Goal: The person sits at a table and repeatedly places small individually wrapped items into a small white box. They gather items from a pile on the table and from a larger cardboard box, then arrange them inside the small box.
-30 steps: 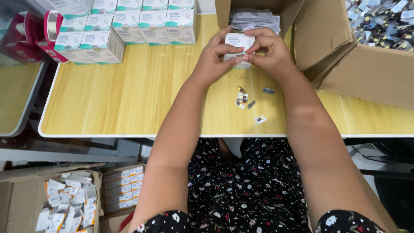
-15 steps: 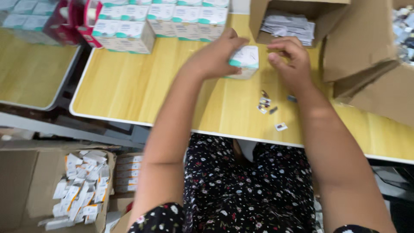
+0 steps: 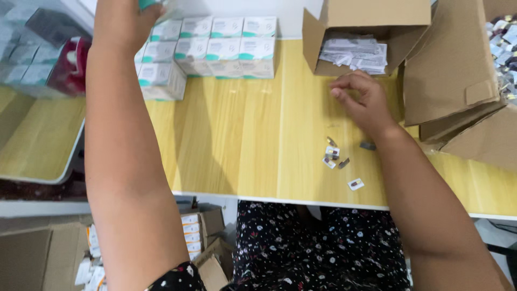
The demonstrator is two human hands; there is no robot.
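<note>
My left hand [image 3: 125, 20] reaches to the far left at the top edge of the view, above a stack of white-and-teal medicine boxes [image 3: 210, 46]. It grips a small white-and-teal box [image 3: 156, 4], mostly cut off by the frame. My right hand [image 3: 360, 99] hovers over the wooden table [image 3: 242, 145] with fingers loosely curled and nothing in them, just in front of a small open cardboard box [image 3: 366, 32] holding folded paper leaflets [image 3: 353, 54]. Several loose capsule blister pieces [image 3: 336, 156] lie on the table near my right wrist.
A large cardboard carton [image 3: 463, 81] with foil blister pieces [image 3: 503, 43] stands at the right. Red tape dispensers [image 3: 70, 67] sit at the left beside another table [image 3: 32, 134]. Cartons of flat packs [image 3: 91, 267] stand on the floor under the table's edge.
My left hand has carried the small box from the table's middle up and left to the box stack. My right hand let go of it and stayed near the leaflet box. The view shifted left.
</note>
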